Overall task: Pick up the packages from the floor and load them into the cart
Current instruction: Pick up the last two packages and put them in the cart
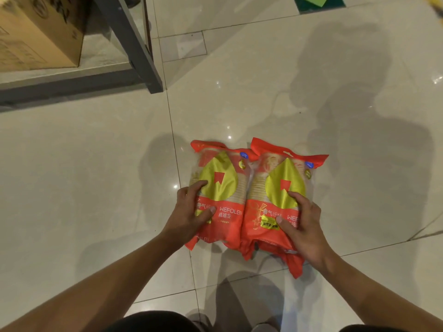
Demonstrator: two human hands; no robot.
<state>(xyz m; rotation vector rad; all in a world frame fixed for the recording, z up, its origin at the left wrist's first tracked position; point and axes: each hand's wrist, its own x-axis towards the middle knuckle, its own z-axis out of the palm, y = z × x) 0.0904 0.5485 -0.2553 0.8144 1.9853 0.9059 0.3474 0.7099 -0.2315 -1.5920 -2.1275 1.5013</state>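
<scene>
Two red plastic packages with a yellow-green drop shape printed on the front lie side by side on the glossy pale tiled floor (96,164), their long edges touching. Through clear parts of the wrapping, stacked rims of what look like paper cups show. The left red package (219,195) carries the word WEFOLEN in white letters; the right red package (280,204) shows the same print, partly covered. The left hand (191,212) grips the left package at its outer edge, the fingers curled over the side and onto the yellow-green print, the thumb pressed flat on the red front. The right hand (304,226) grips the right package in the same way from its outer edge, the fingers bent over the side and the thumb laid across the front near a small yellow label. Both bare forearms reach in from the lower corners of the view. Whether the packages rest fully on the tiles or are just lifted cannot be told; their lower ends look crumpled against the floor. At the upper left stands a dark grey metal frame (141,51) with a low shelf, and on that shelf sits a brown cardboard box (40,37). At the top edge, well apart from the packages, a dark green patch (318,3) lies on the floor. Soft shadows fall across the tiles to the right.
</scene>
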